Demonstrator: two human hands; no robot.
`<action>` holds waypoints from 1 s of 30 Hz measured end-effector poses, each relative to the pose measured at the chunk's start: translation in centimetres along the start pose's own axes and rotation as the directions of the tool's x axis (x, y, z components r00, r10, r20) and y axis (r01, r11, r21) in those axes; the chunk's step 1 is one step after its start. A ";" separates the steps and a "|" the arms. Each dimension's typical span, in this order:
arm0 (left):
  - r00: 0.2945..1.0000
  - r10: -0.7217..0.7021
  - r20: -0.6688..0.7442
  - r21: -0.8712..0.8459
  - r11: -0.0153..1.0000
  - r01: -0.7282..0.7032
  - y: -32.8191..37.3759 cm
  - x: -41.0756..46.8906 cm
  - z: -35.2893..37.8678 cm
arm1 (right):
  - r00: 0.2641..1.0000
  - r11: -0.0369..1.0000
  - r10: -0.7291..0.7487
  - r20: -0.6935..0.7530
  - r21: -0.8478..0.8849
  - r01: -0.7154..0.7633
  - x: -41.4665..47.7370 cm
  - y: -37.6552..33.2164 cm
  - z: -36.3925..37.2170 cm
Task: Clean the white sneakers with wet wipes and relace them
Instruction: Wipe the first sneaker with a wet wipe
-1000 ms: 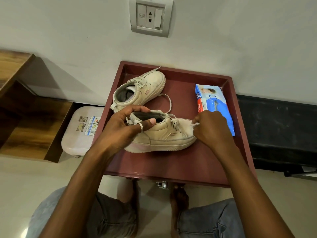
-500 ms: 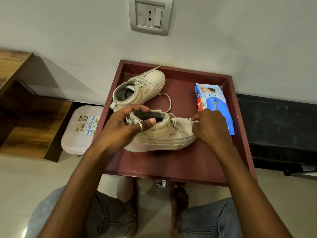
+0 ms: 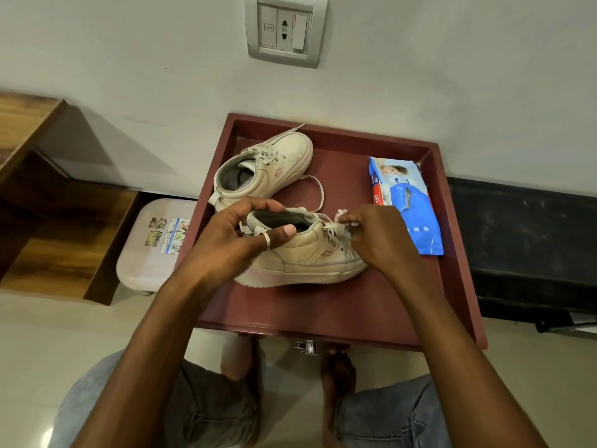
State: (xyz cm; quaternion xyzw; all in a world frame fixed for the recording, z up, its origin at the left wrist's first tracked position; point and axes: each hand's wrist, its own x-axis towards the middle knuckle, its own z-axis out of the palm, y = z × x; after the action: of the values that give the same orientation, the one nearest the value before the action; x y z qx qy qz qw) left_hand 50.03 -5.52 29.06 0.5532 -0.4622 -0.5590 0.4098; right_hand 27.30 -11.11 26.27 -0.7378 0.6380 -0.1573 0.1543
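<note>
Two off-white sneakers lie in a dark red tray [image 3: 361, 305]. The near sneaker [image 3: 310, 257] stands on its sole with the toe to the right. My left hand [image 3: 232, 244] grips its heel collar, thumb across the opening. My right hand [image 3: 378, 240] pinches the white lace [image 3: 332, 226] over the eyelets, fingers curled; a bit of white shows at its fingertips. The far sneaker [image 3: 271, 166] lies behind, laced, with one lace loop trailing onto the tray. A blue pack of wet wipes [image 3: 407, 205] lies at the tray's right side.
The tray sits against a white wall under a socket plate [image 3: 286, 29]. A low pale plastic stool [image 3: 151, 247] and a wooden shelf unit [image 3: 48, 205] stand at the left. A black slab [image 3: 523, 247] lies at the right. My knees and bare feet are below the tray.
My right hand has moved left from the sneaker's toe to the eyelets, drawing the lace with it. My left hand keeps its grip on the heel collar.
</note>
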 end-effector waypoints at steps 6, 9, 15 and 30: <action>0.999 -0.009 -0.047 -0.015 1.000 0.009 0.1 0.0 0.2 | 0.968 0.965 0.247 0.047 -0.109 -0.240 -1.8 0.8 -2.0; 0.997 -0.033 -0.071 -0.031 0.999 0.031 0.0 0.2 0.2 | 0.973 0.970 0.227 0.045 -0.101 -0.221 -3.2 -0.2 -2.1; 0.994 -0.066 -0.092 -0.059 0.996 0.061 -0.2 0.3 0.2 | 0.994 0.995 0.096 -0.057 0.045 -0.093 -4.6 -3.0 -1.3; 0.988 -0.110 -0.110 -0.097 0.990 0.100 -0.4 0.4 0.1 | 0.996 0.996 0.006 -0.084 0.089 0.002 -5.4 -4.9 -1.4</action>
State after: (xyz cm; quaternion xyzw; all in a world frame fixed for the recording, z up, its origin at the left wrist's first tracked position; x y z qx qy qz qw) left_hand 49.97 -5.87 28.60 0.5887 -0.3819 -0.5676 0.4305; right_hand 30.36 -5.14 29.46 -0.7223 0.6371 -0.2161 0.1602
